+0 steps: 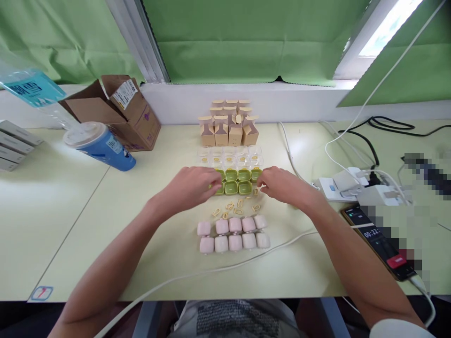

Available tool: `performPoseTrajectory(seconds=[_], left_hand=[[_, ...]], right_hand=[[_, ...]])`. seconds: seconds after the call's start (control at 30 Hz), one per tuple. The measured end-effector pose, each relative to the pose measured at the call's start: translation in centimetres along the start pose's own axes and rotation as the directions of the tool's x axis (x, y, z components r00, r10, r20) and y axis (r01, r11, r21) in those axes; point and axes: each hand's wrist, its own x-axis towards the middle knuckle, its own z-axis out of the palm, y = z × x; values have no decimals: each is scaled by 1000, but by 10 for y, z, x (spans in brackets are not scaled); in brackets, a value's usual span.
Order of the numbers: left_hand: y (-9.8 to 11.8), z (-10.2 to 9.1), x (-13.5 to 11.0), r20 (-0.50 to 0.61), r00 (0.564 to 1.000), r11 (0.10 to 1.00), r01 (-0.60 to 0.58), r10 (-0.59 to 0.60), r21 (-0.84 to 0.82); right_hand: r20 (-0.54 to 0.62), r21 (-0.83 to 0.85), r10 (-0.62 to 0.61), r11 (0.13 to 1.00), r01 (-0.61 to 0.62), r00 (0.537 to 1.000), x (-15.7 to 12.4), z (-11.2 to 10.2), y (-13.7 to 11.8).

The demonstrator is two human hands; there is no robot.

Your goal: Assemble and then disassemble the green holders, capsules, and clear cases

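Note:
Small green square containers stand in two rows between my hands. My left hand is at the left end of these rows, its fingers curled closed and partly covering the end containers. At the right end is my right hand, with thumb and fingers pinched together beside the last green container. What either hand holds, if anything, is hidden. Several small pale yellow loop-shaped pieces lie loose just in front of the green rows. Closer to me are two rows of pink and whitish rounded pieces.
Clear plastic covers and small open cardboard boxes stand behind. At left are a blue cup and a large carton. A power strip and phone lie right. A white cable crosses the table front.

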Motion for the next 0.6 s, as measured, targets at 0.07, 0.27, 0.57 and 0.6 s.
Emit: performPoseTrajectory(seconds=[0.07, 0.27, 0.57, 0.6], left_hand=[[-8, -8, -3, -48, 995, 996, 89, -90, -25], [-17, -20, -13, -135, 980, 987, 135, -146, -87], [-2, -27, -15, -101, 986, 983, 119, -134, -142], [-1, -27, -16, -109, 986, 983, 107, -124, -149]], right_hand=[[67, 3, 16, 1000, -16, 998, 0, 1, 3], [164, 62, -20, 998, 10, 986, -8, -6, 35], [240, -145, 318, 946, -290, 917, -14, -6, 63], [240, -143, 316, 947, -289, 918, -10, -4, 64]])
